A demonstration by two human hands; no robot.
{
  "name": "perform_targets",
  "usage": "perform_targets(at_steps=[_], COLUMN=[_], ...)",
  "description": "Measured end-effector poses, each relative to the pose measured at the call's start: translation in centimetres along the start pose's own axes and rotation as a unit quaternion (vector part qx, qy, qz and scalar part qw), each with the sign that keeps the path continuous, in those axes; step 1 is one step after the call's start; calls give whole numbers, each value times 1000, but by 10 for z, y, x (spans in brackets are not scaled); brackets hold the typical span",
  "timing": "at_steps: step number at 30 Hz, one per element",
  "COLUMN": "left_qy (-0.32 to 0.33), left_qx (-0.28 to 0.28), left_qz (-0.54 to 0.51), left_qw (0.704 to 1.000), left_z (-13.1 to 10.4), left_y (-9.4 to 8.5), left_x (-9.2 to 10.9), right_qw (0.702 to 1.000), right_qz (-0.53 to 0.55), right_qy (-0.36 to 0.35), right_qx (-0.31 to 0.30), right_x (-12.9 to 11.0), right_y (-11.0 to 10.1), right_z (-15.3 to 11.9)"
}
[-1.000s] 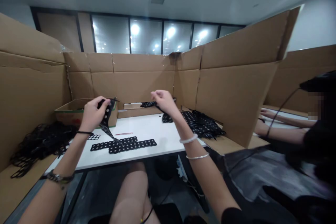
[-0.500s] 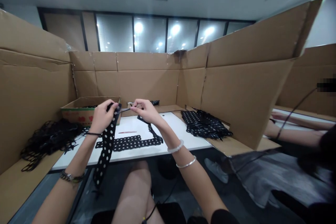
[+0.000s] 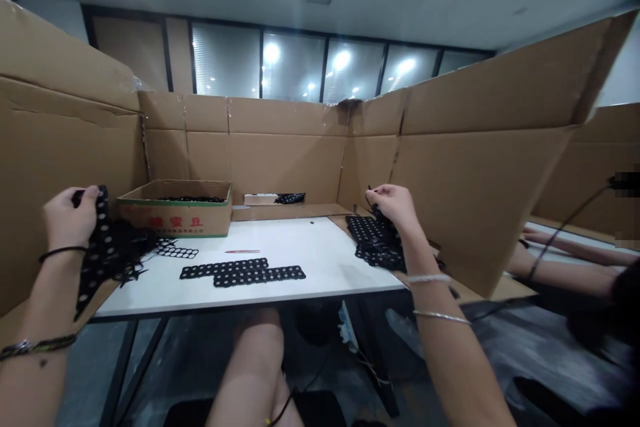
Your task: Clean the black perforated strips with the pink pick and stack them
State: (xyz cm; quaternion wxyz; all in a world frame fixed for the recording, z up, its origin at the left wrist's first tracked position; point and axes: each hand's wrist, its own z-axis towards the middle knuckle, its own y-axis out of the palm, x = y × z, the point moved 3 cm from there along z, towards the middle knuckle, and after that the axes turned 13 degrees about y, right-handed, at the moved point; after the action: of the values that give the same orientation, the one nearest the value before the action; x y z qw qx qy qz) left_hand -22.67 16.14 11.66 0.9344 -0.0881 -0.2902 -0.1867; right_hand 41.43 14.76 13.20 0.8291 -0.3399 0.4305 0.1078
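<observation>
At the far left, my left hand (image 3: 70, 217) is closed round a black strip with white dots (image 3: 103, 220), which hangs down in front of a tangled black pile (image 3: 133, 250). My right hand (image 3: 393, 203) is pinched on a thin black piece, above a stack of dotted black strips (image 3: 373, 240) at the table's right side. Two dotted strips (image 3: 260, 275) lie overlapping on the white table (image 3: 280, 240). A black lattice scrap (image 3: 177, 251) rests near the left pile.
An open cardboard box (image 3: 190, 219) with black pieces inside stands at the back left. A thin red tool (image 3: 243, 251) lies on the table. Cardboard walls (image 3: 290, 160) surround it. Another person's forearm (image 3: 565, 267) shows at the right.
My hands have moved far apart, the left one to the left with a dotted strip, the right one over the right stack with a black piece. The black piece beside the flat strips left the table's middle.
</observation>
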Motion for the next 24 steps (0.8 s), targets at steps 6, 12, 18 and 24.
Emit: perform_targets(at_steps=[6,12,18,24], left_qy=[-16,15,52,45], left_qx=[-59,-113,-157,-171], left_qz=[-11,-6,-22,-19], left_qw=[998,993,986,984], left_z=[-25,-43,-53,-59], left_y=[5,4,-2,-8], left_x=[0,11,18,19], right_qw=[974,947,920,887], right_qz=[-190,-6,31,-31], right_qy=[-91,-237,-281,-292], right_qx=[-80,-219,-270,-357], right_x=[-93,-258,-327,-280], right_y=[73,161,198,234], right_z=[-27,-64,-108,-138])
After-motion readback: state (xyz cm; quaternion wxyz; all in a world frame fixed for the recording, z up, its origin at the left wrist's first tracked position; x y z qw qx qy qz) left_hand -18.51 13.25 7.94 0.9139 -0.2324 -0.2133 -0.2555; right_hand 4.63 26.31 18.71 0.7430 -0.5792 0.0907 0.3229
